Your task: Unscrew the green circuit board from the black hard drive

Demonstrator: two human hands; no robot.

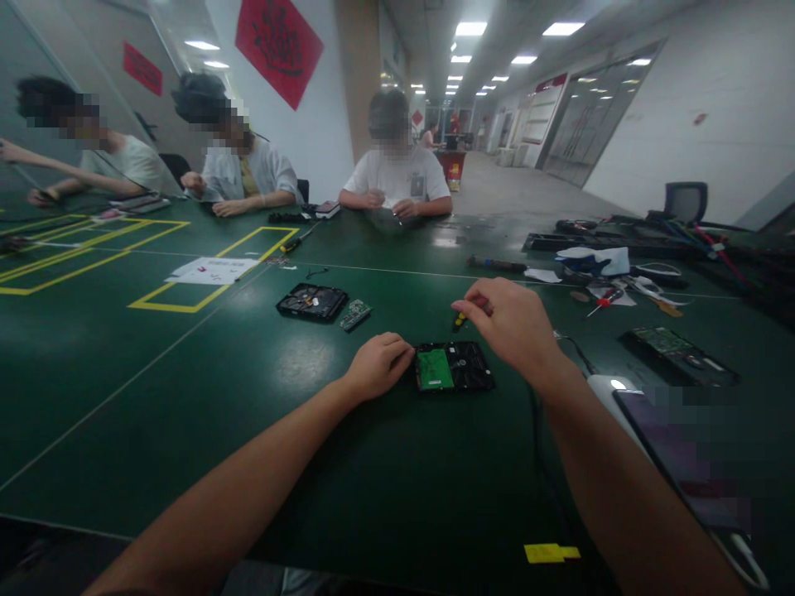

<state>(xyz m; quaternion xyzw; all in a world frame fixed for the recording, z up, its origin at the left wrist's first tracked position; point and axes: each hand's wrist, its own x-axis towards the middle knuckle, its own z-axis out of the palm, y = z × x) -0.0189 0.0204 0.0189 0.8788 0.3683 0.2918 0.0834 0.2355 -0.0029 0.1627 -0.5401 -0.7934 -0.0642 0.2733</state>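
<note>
A hard drive (472,366) lies flat on the green table in front of me, its green circuit board (434,369) facing up. My left hand (380,364) is closed at the drive's left edge, fingertips against it. Above the drive's far right corner, my right hand (513,327) is raised with thumb and fingers pinched together. What sits in that pinch is too small to make out. Just below those fingertips is a small yellow-and-black object (460,321). Farther left lie a second hard drive (311,301) and a loose circuit board (356,315).
At right are another drive (680,354), a phone-like device (674,463) with a cable, a red-tipped screwdriver (602,304) and tangled parts. White papers (211,270) and a yellow screwdriver (295,241) lie at far left. Several people sit across the table.
</note>
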